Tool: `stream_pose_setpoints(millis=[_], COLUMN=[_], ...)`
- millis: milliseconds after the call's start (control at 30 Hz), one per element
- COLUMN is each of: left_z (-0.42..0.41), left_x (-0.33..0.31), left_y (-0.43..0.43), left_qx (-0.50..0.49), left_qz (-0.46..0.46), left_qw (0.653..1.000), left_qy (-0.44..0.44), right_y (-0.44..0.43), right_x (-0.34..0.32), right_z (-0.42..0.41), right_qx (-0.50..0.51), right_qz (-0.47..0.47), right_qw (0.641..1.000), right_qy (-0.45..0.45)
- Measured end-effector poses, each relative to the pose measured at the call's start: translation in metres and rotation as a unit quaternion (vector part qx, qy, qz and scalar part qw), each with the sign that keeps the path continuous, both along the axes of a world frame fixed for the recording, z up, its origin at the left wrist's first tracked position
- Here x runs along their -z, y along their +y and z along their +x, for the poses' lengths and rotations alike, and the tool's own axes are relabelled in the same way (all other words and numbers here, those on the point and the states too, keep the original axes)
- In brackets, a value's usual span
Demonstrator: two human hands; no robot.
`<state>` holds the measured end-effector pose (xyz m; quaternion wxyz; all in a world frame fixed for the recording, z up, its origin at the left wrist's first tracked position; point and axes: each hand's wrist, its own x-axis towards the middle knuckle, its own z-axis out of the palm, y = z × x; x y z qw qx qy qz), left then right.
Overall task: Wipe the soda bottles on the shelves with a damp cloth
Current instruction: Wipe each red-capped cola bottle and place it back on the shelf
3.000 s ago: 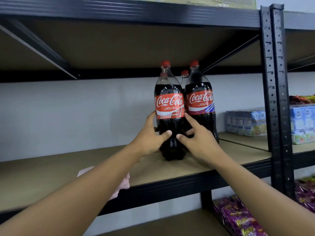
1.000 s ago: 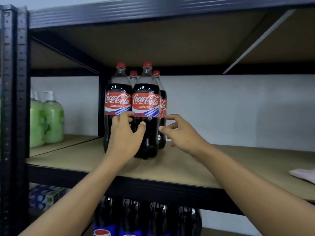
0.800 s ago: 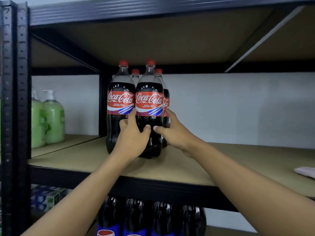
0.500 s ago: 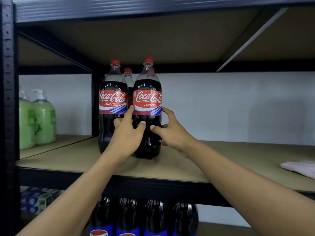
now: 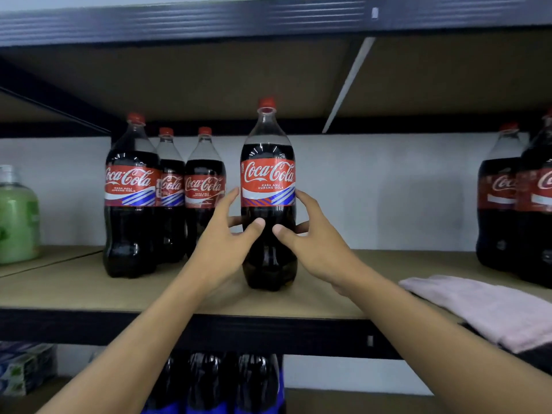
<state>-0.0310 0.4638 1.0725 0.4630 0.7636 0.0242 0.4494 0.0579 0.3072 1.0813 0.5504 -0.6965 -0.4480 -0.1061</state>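
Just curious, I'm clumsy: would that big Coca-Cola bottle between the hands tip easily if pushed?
Probably heavy: the held Coca-Cola bottle looks full to its shoulder. Tall on a narrow base, it might tip if pushed high. Its glossy plastic could be slippery.

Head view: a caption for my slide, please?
Left hand and right hand hold one cola bottle; the cloth lies beside on the shelf.

The front bottle is filling the gap between the left hand and the right hand, both of which are gripping it. Three cola bottles are crowding in left of the left hand (the nearest close beside its fingers). Right of the right hand, bare shelf is lying open up to the pink cloth; more bottles are standing beyond it. The upper shelf is capping the room overhead.
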Motion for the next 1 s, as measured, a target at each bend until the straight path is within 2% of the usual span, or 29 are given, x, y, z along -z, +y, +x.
stream_pose_setpoints(millis=[333,600,667,800,867,933,1000], left_z=[0.039,0.05,0.052,0.055,0.056,0.058,0.059], left_x=[0.001,0.005,0.006,0.007,0.008,0.008,0.008], left_y=[-0.088,-0.1,-0.1,-0.098,-0.098,-0.097,-0.097], left_qx=[0.032,0.045,0.06,0.113,0.126,0.134,0.139], left_qz=[0.008,0.002,0.004,-0.012,-0.018,-0.032,-0.035], left_qw=[0.999,0.999,0.998,0.993,0.991,0.99,0.989], left_qy=[-0.006,-0.012,-0.007,0.028,0.036,0.033,0.029], right_y=[-0.098,-0.12,-0.128,-0.154,-0.164,-0.171,-0.174], right_x=[0.007,0.005,0.002,-0.006,-0.007,-0.004,-0.001], right_z=[0.028,0.034,0.039,0.05,0.053,0.052,0.052], right_qx=[0.032,0.033,0.039,0.133,0.172,0.194,0.194], right_qz=[0.017,0.0,-0.046,-0.182,-0.288,-0.41,-0.487], right_qw=[0.999,0.999,0.998,0.972,0.937,0.884,0.845], right_qy=[-0.018,-0.012,-0.019,-0.063,-0.096,-0.11,-0.104])
